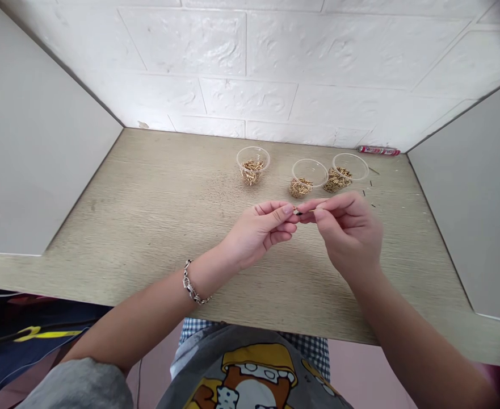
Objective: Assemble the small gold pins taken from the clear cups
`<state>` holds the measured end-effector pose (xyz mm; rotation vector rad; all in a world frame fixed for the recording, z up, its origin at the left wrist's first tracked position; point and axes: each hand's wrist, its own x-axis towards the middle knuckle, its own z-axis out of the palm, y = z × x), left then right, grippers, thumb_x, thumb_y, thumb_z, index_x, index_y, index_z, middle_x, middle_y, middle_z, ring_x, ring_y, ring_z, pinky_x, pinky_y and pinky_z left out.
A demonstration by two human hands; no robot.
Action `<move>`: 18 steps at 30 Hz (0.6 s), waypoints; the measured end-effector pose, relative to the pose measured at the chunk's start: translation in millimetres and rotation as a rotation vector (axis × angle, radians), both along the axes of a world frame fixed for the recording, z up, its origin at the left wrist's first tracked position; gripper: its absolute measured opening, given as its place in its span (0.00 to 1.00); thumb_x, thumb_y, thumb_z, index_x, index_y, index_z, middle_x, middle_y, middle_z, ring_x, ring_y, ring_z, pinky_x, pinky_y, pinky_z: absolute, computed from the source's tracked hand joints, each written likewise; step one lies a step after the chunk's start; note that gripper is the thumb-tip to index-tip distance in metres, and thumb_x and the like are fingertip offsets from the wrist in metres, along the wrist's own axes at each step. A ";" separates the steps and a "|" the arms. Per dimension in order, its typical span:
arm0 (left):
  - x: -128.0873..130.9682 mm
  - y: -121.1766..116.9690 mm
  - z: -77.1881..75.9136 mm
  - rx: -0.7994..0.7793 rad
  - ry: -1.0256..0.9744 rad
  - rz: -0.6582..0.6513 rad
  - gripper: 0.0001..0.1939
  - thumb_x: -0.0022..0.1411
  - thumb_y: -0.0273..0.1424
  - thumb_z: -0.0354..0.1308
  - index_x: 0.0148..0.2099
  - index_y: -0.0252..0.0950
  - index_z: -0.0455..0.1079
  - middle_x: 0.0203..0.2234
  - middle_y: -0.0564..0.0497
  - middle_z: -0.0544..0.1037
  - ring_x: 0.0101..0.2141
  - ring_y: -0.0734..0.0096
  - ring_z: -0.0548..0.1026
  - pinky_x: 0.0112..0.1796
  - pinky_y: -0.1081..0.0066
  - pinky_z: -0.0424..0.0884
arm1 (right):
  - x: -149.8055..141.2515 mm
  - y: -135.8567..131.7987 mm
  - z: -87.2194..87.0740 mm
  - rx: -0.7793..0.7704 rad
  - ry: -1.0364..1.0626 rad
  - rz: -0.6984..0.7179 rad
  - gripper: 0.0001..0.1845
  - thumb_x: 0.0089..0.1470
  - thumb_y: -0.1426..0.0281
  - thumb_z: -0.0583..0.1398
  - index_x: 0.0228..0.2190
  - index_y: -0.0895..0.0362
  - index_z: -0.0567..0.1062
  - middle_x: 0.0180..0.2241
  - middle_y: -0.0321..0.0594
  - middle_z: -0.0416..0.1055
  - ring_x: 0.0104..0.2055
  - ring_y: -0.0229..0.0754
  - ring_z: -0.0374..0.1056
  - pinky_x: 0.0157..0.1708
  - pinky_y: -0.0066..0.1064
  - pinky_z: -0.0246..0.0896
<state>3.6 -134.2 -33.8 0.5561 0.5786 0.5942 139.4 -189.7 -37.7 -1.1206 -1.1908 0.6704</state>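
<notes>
My left hand (263, 228) is closed in a pinch, thumb against forefinger, on a tiny gold-coloured metal piece (295, 209). A small dark spot shows just beside it. Facing it, my right hand (351, 234) pinches a thin gold-coloured pin (310, 211) that points toward the left fingertips. Whether the two pieces touch is too small to tell. Just beyond the hands stand three clear plastic cups: the left cup (253, 152), the middle cup (310, 163) and the right cup (351, 159). Each holds many small gold-coloured metal pins.
A red printed tube (378, 150) lies against the white brick-patterned wall (270, 102). Several thin dark slivers (371, 183) are scattered right of the cups. Grey side panels, the left panel (41, 125) and the right panel (479, 193), flank the wood-grain tabletop (147, 210).
</notes>
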 end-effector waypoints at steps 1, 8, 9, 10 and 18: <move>0.1 -0.3 0.3 -0.002 0.004 -0.003 0.06 0.60 0.25 0.55 0.30 0.30 0.71 0.21 0.56 0.75 0.20 0.87 0.72 0.23 0.87 0.70 | 1.1 0.3 0.0 -0.012 -0.006 -0.008 0.02 0.52 0.74 0.58 0.29 0.55 0.68 0.29 0.36 0.74 0.31 0.38 0.72 0.32 0.34 0.72; -0.7 1.0 0.8 0.070 0.061 0.034 0.04 0.57 0.27 0.59 0.31 0.31 0.71 0.24 0.54 0.77 0.22 0.86 0.73 0.23 0.85 0.69 | 9.7 2.7 0.2 -0.145 -0.167 0.013 0.01 0.51 0.70 0.61 0.29 0.54 0.74 0.26 0.33 0.72 0.25 0.33 0.68 0.25 0.26 0.67; -0.8 1.5 0.4 0.102 0.062 0.033 0.04 0.56 0.27 0.60 0.31 0.31 0.72 0.25 0.54 0.77 0.22 0.86 0.73 0.24 0.85 0.69 | 10.7 3.0 0.1 -0.148 -0.174 0.028 0.02 0.52 0.70 0.60 0.30 0.53 0.74 0.26 0.33 0.72 0.26 0.33 0.69 0.26 0.27 0.68; -0.8 2.0 0.0 0.135 0.066 0.029 0.04 0.55 0.28 0.60 0.31 0.31 0.72 0.25 0.54 0.77 0.23 0.86 0.73 0.24 0.85 0.69 | 11.6 3.2 0.1 -0.148 -0.182 0.043 0.04 0.53 0.70 0.59 0.32 0.53 0.75 0.27 0.33 0.73 0.27 0.33 0.69 0.28 0.28 0.68; 0.3 2.4 -0.8 0.278 0.160 0.059 0.05 0.54 0.27 0.60 0.34 0.31 0.73 0.25 0.53 0.76 0.24 0.83 0.73 0.24 0.82 0.66 | 15.2 1.3 4.8 -0.140 -0.210 0.031 0.12 0.52 0.73 0.60 0.40 0.52 0.71 0.30 0.33 0.74 0.30 0.35 0.71 0.31 0.29 0.69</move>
